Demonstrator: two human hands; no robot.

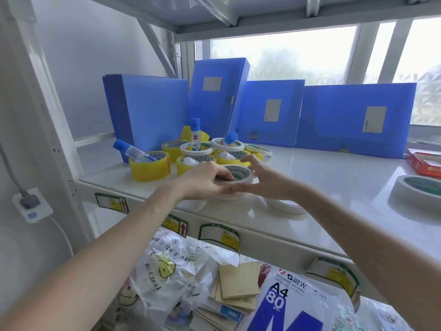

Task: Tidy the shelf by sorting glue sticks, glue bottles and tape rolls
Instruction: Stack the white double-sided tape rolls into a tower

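Near the shelf's front edge, left hand & right hand meet, fingers clamped on a white tape roll stacked on another white roll. Roll lies flat, hole facing up, axis vertical. Risk: just behind, w/ glue sticks propped in yellow tape rolls, a nudge could topple them or slide the stack off.

Head view, angled down, near shelf
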